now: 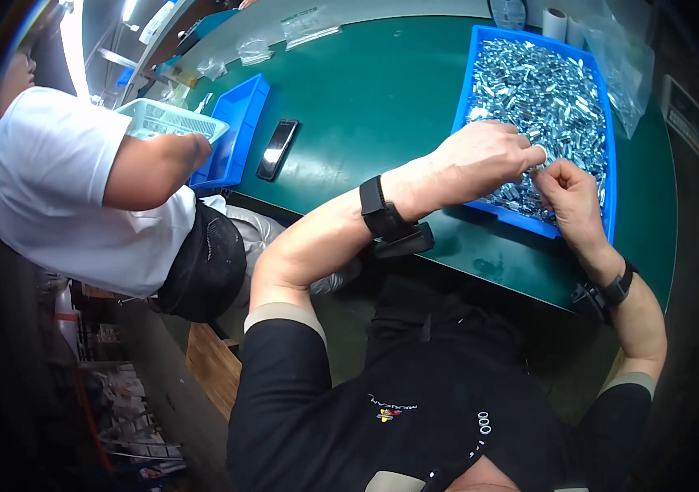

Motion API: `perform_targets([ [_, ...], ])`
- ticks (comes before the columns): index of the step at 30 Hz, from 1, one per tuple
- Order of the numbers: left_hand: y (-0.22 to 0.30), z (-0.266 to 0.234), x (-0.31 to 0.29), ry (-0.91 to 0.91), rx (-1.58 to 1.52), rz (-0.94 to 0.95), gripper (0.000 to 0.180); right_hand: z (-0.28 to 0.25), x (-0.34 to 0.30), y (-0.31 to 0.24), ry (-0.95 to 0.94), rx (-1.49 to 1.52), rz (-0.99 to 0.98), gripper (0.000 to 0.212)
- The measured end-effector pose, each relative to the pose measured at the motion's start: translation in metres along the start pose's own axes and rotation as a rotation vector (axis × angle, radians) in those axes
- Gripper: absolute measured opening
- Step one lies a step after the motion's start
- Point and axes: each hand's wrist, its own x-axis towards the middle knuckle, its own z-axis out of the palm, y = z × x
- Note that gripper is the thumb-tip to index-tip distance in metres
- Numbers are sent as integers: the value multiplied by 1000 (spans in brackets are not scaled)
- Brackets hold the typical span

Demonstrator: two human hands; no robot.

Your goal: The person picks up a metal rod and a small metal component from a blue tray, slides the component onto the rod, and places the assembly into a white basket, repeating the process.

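Observation:
A blue tray [462, 96] full of small shiny metal parts [534, 90] stands on the right of the green table. Over the tray's near half, my left hand [493, 156] is closed, with its thumb and fingertips drawn together. Just to its right, my right hand [572, 195] is also closed in a pinch, its fingertips almost meeting those of the left. Whatever the fingers hold is too small and too covered to name. Both wrists wear black straps with small dark devices.
At my left sits a person in a white shirt [63, 189], an arm by a pale green basket [173, 117]. A blue bin [243, 123] and a black phone [277, 150] lie between us on the green table [366, 107]. Plastic bags [624, 70] and white rolls [554, 23] are behind the tray.

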Motion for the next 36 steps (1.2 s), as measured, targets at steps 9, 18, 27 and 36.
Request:
perform_targets([
  [9,2,8,-21,102,-708,-520,24,-8,2,-2,8,4,-32,25],
  [18,12,13,-19,172,-701,-482,18,-7,-2,-5,-91,-48,100,37],
  [27,15,15,-31,145,-763,-651,22,-1,-1,-9,-71,-71,35,20],
  [36,6,38,-36,214,-819,-636,21,-9,7,-3,-114,42,18,22],
])
